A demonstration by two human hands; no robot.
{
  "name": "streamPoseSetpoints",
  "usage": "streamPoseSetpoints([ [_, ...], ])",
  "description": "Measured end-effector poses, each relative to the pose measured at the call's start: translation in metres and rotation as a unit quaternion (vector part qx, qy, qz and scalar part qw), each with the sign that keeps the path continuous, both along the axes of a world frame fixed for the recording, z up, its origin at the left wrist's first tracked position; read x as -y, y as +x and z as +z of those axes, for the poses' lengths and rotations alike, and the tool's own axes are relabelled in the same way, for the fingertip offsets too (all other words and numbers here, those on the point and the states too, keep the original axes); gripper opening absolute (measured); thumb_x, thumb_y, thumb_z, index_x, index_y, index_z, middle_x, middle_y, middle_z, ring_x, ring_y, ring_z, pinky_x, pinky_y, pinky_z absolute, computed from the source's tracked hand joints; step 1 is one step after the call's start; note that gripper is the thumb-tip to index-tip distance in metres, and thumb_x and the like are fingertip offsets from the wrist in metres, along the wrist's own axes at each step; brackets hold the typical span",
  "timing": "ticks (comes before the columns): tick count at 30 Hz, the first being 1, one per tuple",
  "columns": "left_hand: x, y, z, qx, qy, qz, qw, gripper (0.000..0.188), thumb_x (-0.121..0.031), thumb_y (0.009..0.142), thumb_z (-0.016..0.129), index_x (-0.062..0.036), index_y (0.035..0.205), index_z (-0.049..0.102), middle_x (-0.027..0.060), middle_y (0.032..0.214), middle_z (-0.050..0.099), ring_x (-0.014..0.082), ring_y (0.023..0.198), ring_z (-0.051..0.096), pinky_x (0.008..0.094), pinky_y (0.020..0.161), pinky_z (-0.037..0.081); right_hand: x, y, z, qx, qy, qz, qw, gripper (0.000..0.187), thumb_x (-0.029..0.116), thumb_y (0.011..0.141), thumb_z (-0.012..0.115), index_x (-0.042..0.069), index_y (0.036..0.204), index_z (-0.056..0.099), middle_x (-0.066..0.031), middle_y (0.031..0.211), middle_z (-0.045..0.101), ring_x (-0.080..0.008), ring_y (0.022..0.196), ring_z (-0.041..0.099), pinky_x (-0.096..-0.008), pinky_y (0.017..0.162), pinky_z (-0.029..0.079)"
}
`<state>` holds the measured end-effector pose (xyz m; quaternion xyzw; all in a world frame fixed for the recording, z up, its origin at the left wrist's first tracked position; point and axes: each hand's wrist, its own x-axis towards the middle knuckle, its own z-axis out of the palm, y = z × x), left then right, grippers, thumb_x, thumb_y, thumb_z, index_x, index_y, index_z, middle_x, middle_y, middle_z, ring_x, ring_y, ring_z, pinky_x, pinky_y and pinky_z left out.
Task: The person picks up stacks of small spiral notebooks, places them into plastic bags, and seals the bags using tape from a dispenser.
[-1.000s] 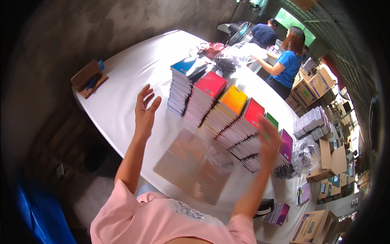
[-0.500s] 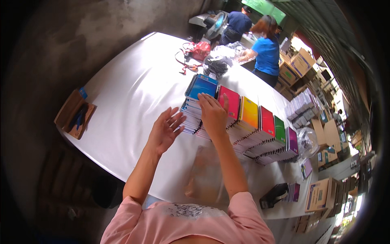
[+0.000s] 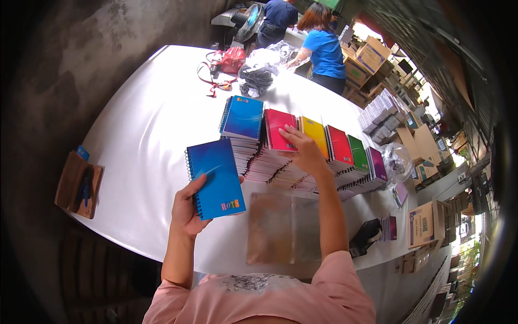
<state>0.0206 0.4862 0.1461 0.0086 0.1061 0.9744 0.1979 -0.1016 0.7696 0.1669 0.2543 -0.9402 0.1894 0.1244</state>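
Note:
My left hand [image 3: 188, 208] grips a blue spiral notebook [image 3: 217, 175], thumb on its cover, held above the white table's near part. My right hand [image 3: 307, 151] reaches to the pink notebook [image 3: 278, 127] on top of its stack, fingers on the cover and thumb at the near edge. Left of the pink stack stands a stack topped by another blue notebook [image 3: 243, 116]. To the right, stacks run in a row with a yellow notebook [image 3: 314, 132], a red notebook [image 3: 339, 144], a green notebook [image 3: 358, 152] and a purple notebook [image 3: 377, 163] on top.
Clear plastic bags [image 3: 275, 229] lie on the table [image 3: 145, 146] before me. A cardboard holder [image 3: 81, 186] with tools sits at the left edge, and a black tool [image 3: 366, 236] at the right. A red bag [image 3: 233, 59], two people and cardboard boxes [image 3: 372, 54] are farther off.
My left hand has taken a blue notebook off the left stack and brought it nearer. My right hand has moved from the blue stack to the pink one. The view has shifted slightly.

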Motion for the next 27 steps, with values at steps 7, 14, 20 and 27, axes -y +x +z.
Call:
streamPoseSetpoints([
  [7, -0.017, 0.001, -0.007, 0.014, -0.015, -0.044, 0.999, 0.057, -0.031, 0.091, 0.048, 0.003, 0.133, 0.028, 0.0261, 0.125, 0.046, 0.0377, 0.113, 0.051, 0.0576, 0.09, 0.044, 0.005, 0.01, 0.046, 0.122, -0.098, -0.028, 0.987, 0.037, 0.02, 0.08, 0.067, 0.007, 0.114, 0.06, -0.0164, 0.11, 0.061, -0.028, 0.107, 0.057, -0.0337, 0.093, 0.043],
  [14, -0.041, 0.006, -0.005, -0.004, 0.084, -0.086, 0.993, 0.057, -0.039, 0.086, 0.054, -0.0018, 0.127, 0.039, 0.0197, 0.116, 0.053, 0.0334, 0.105, 0.056, 0.0593, 0.085, 0.047, 0.044, 0.109, 0.045, -0.209, 0.06, 0.096, 0.971, 0.052, 0.025, 0.077, 0.067, 0.012, 0.125, 0.052, -0.0091, 0.124, 0.055, -0.0245, 0.111, 0.054, -0.0365, 0.09, 0.044],
  [20, -0.042, 0.01, -0.04, 0.082, 0.086, -0.136, 0.984, 0.049, -0.002, 0.07, 0.048, 0.0071, 0.119, 0.044, 0.0212, 0.106, 0.058, 0.031, 0.097, 0.06, 0.0432, 0.086, 0.051, 0.013, 0.091, 0.058, 0.062, 0.053, 0.144, 0.986, 0.077, 0.04, 0.063, 0.075, 0.013, 0.13, 0.047, -0.0124, 0.128, 0.05, -0.0279, 0.116, 0.05, -0.0425, 0.098, 0.035],
  [27, -0.055, 0.014, -0.037, 0.08, 0.139, -0.139, 0.977, 0.048, 0.0, 0.068, 0.046, 0.0082, 0.116, 0.044, 0.0217, 0.104, 0.058, 0.0315, 0.093, 0.062, 0.045, 0.082, 0.053, -0.092, 0.005, 0.002, -0.037, 0.12, -0.093, 0.988, 0.054, 0.029, 0.075, 0.067, 0.015, 0.125, 0.053, -0.0158, 0.115, 0.058, -0.0309, 0.111, 0.052, -0.0411, 0.097, 0.038],
])
